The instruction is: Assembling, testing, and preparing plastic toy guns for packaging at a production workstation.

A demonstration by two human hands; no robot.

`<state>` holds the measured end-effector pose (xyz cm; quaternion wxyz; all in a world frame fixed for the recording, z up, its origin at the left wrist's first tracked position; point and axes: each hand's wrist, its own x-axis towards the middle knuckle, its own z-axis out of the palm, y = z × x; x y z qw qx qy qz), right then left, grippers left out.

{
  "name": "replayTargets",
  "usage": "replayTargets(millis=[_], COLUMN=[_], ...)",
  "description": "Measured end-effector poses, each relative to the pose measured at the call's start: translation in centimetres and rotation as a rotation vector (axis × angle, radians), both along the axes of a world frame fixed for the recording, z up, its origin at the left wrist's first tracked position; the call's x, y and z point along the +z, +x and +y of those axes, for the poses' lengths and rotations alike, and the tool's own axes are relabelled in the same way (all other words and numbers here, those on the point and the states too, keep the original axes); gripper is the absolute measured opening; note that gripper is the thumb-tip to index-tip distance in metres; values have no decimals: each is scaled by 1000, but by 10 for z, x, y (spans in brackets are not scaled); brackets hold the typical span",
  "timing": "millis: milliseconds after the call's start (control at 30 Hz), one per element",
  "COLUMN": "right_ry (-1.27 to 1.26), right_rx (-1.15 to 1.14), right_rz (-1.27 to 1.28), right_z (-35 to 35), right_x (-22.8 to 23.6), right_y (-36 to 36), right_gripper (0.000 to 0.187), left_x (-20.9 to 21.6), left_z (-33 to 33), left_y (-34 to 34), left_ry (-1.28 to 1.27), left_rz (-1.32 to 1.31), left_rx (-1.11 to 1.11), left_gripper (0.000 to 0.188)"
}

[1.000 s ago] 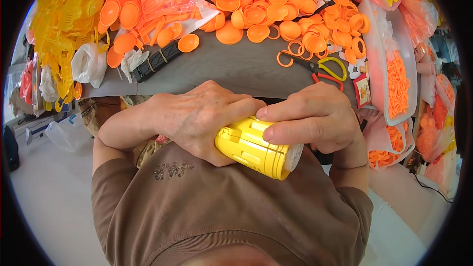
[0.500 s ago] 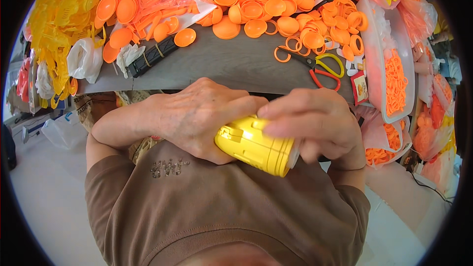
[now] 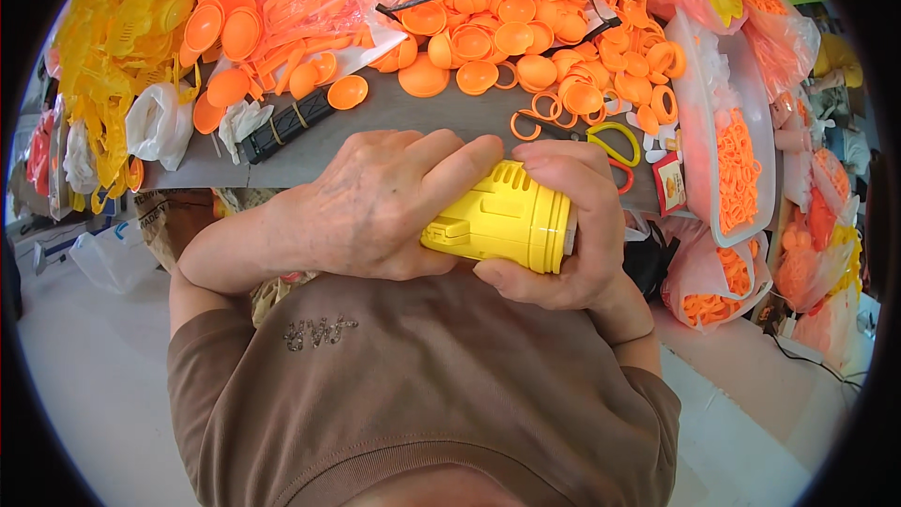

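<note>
A yellow cylindrical plastic housing [image 3: 502, 211], shaped much like a flashlight body, lies tilted between my two hands in front of my chest. It has ribbed slots, a small latch-like part, and a pale translucent end on the right. My left hand [image 3: 380, 202] is closed around its left end, with the fingers over the top. At the other end, my right hand [image 3: 582, 239] grips the rim, thumb below and fingers above, partly hiding the pale end. Just beyond my right hand lie scissors [image 3: 615, 143] with one yellow and one red handle loop.
Orange plastic cups and rings [image 3: 511, 38] heap over the back of the grey table [image 3: 375, 113]. Yellow parts [image 3: 117, 56] pile at left, beside a black bar-shaped piece [image 3: 286, 127]. A clear bin [image 3: 751, 178] with orange rings stands at right, above a bag of orange pieces [image 3: 713, 305].
The housing has moved slightly up and turned, now lying more level. My right hand, blurred and loosely over its end before, now clasps the rim. My left hand has shifted up a little.
</note>
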<state>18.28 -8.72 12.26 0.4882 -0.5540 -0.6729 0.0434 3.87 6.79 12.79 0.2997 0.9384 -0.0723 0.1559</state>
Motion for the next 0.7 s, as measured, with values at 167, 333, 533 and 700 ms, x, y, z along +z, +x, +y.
replayTargets(millis=[167,333,533,700], right_ry=[3,52,145,35], right_rx=[37,9,-83,-89], right_rz=[-13,-51,-154,-188], right_z=[6,11,31,41], right_x=[-9,-6,6,9], right_y=[6,13,14,21], right_gripper=[65,64,57,46], left_x=[-6,-3,-2,-22], left_z=[4,8,10,9], left_y=[3,12,25,29], left_ry=[32,45,-72,-17], left_rz=[-59,-72,-128,-156], left_rx=[33,36,39,81], left_gripper=[74,73,75,61])
